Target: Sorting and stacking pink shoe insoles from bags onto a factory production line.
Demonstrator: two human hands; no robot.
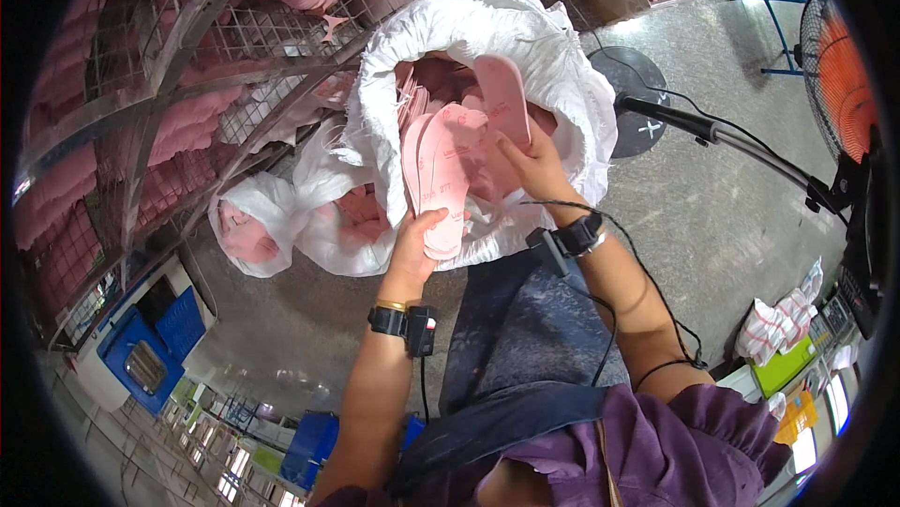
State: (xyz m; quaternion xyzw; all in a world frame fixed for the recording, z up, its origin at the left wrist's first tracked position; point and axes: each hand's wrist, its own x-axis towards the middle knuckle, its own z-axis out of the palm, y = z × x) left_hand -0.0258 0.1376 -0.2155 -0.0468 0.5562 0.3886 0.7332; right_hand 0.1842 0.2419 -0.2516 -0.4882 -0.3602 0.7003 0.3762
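Note:
A large white woven sack stands open in front of me, its rim rolled outward. Pink insoles fill part of its inside. Over the near side of the opening, my left hand grips a small stack of pink insoles by the lower end, thumb on top. My right hand is closed on another pink insole, held upright and tilted at the right of the stack. Whether more than one piece is in the right hand cannot be told. Dark devices are strapped to both wrists.
Smaller white bags of pink pieces stand left of the sack. A metal mesh rack with pink stacks rises at the left. At the right are a round stand base, a slanting pole and an orange fan. Cables hang from my wrists.

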